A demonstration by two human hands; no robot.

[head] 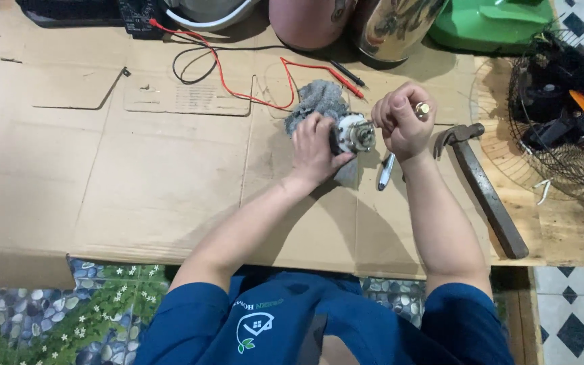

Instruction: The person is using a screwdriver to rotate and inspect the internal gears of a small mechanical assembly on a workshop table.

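My left hand grips a small round metal motor part and holds it over a grey rag on the cardboard. My right hand is closed around a thin tool with a brass-coloured end; the tool's shaft points toward the motor part. Both hands sit close together at the centre right of the cardboard sheet.
A hammer lies right of my right hand, and a white pen-like tool lies below it. Red and black test leads trail to the back. A fan guard, green base and rounded housings line the far edge.
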